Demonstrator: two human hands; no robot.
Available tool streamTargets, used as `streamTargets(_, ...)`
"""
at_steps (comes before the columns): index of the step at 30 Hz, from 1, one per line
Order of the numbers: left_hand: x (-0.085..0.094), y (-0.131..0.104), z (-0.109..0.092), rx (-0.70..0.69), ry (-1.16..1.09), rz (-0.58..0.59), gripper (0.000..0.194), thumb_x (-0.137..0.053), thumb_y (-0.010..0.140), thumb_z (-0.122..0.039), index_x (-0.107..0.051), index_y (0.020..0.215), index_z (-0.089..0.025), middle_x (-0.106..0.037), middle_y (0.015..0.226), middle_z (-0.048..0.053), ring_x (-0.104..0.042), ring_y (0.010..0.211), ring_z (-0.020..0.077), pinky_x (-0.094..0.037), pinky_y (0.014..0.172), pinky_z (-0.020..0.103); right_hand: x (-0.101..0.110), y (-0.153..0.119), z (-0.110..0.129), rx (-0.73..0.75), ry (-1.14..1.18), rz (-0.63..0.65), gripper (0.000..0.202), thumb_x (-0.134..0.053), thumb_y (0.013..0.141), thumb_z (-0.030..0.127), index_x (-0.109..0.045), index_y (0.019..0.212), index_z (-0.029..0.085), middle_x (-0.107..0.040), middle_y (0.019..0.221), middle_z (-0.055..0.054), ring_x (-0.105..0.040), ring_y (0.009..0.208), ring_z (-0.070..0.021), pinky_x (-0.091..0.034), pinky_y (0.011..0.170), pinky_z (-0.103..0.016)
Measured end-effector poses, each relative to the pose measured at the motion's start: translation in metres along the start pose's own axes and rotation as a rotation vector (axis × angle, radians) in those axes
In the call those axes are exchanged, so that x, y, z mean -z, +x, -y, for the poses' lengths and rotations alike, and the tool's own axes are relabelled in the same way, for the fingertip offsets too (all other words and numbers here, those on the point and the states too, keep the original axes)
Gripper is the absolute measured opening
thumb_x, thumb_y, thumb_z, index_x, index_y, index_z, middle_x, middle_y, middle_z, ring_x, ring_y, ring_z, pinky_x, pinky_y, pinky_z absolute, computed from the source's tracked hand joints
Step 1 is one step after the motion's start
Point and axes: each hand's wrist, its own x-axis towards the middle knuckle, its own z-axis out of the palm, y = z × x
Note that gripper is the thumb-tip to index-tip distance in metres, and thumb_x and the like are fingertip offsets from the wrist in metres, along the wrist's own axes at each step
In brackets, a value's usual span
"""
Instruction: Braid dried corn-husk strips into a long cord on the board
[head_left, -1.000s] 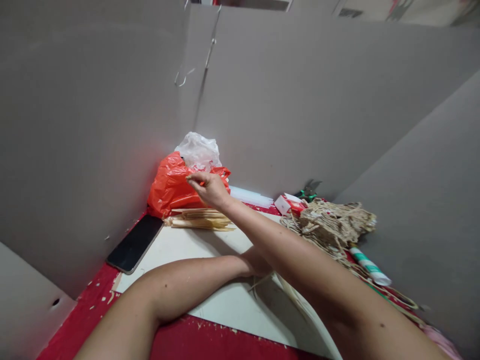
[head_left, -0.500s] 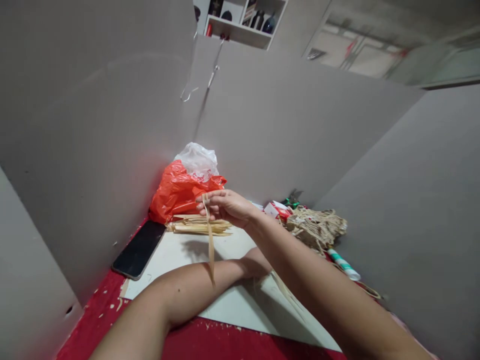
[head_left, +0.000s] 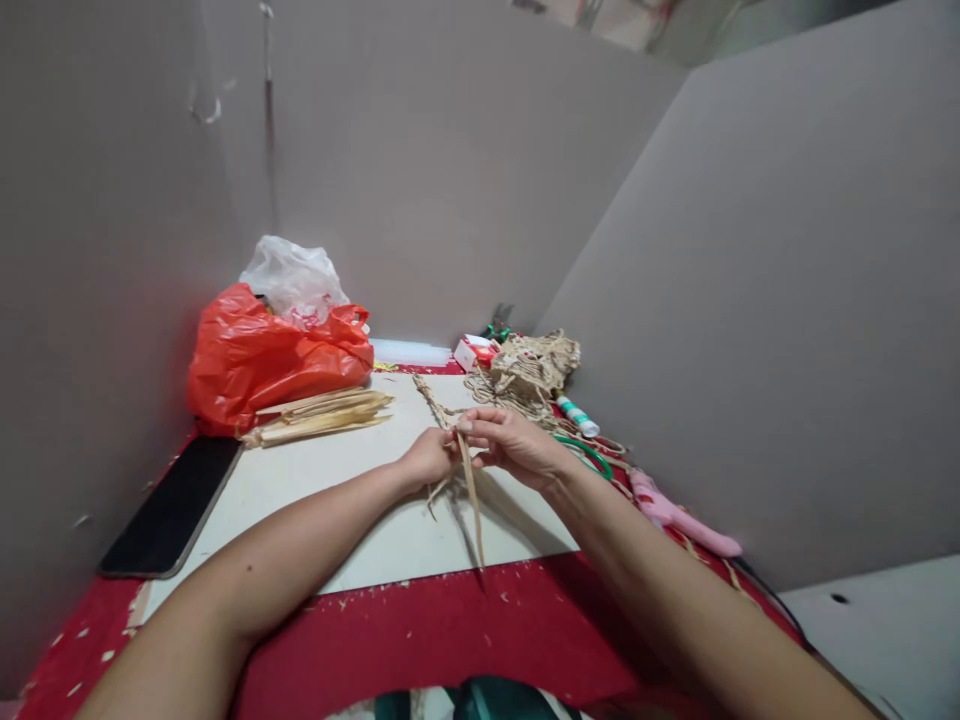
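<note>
Near the middle of the white board, my left hand is closed around a braid of dry husk strips. The braid points away from me toward the board's far edge, and loose strip ends stick out below the fist. Close against it, my right hand pinches a dry husk strip between thumb and fingers. That strip hangs down toward me over the board. To the left lies a bundle of dry husks.
An orange plastic bag and a white bag stand at back left, above a phone. Tangled cord, a red-white box, a green-white tube and a pink glue gun line the right. Grey walls enclose the table.
My right hand has come down from above the husk bundle to my left hand, bringing the strip along. The view has turned right and down, showing the braid and glue gun.
</note>
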Motion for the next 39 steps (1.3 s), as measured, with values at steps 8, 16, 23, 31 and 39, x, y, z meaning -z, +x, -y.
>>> streamTargets(8, 0.002, 0.007, 0.004, 0.159, -0.036, -0.006, 0.029, -0.057, 0.074, -0.042, -0.053, 0.065, -0.014, -0.046, 0.045, -0.005, -0.031, 0.037, 0.0056, -0.019, 0.039, 0.021, 0.048, 0.009, -0.023, -0.088, -0.094, 0.052, 0.027, -0.078, 0.059, 0.031, -0.064, 0.071, 0.011, -0.061, 0.054, 0.000, -0.053, 0.046, -0.0059, -0.043, 0.042, -0.015)
streamTargets(16, -0.010, 0.001, -0.007, 0.208, -0.059, -0.068, 0.030, -0.055, 0.078, -0.039, -0.051, 0.062, -0.014, -0.057, 0.052, 0.000, -0.046, 0.045, 0.0063, -0.030, 0.045, 0.017, 0.064, 0.011, -0.041, -0.081, -0.076, 0.113, 0.027, -0.076, 0.060, 0.029, -0.063, 0.074, 0.010, -0.065, 0.059, -0.003, -0.057, 0.049, -0.0078, -0.045, 0.042, -0.016)
streamTargets(23, -0.018, 0.001, -0.008, 0.191, -0.029, -0.141, 0.026, -0.054, 0.079, -0.037, -0.049, 0.065, -0.015, -0.056, 0.053, -0.001, -0.048, 0.047, 0.0077, -0.035, 0.049, 0.018, 0.050, 0.000, -0.058, 0.045, -0.007, 0.049, 0.032, -0.070, 0.064, 0.029, -0.045, 0.082, 0.020, -0.057, 0.056, 0.006, -0.050, 0.041, -0.0079, -0.040, 0.036, -0.018)
streamTargets(31, -0.020, 0.001, -0.002, 0.047, 0.160, -0.247, 0.024, -0.050, 0.081, -0.029, -0.049, 0.062, -0.015, -0.045, 0.052, -0.005, -0.038, 0.049, 0.0059, -0.031, 0.051, 0.018, 0.037, -0.003, -0.063, 0.349, -0.396, -0.119, 0.013, -0.057, 0.070, 0.020, -0.044, 0.073, 0.019, -0.043, 0.058, 0.007, -0.040, 0.047, -0.0059, -0.035, 0.045, -0.018)
streamTargets(39, -0.019, 0.003, 0.001, -0.007, 0.256, -0.230, 0.024, -0.048, 0.082, -0.031, -0.050, 0.064, -0.015, -0.050, 0.055, -0.003, -0.043, 0.051, 0.0079, -0.034, 0.051, 0.020, 0.032, -0.009, -0.064, 0.276, -0.201, -0.054, 0.014, -0.056, 0.072, 0.021, -0.044, 0.078, 0.020, -0.046, 0.059, 0.007, -0.049, 0.047, -0.0071, -0.040, 0.045, -0.019)
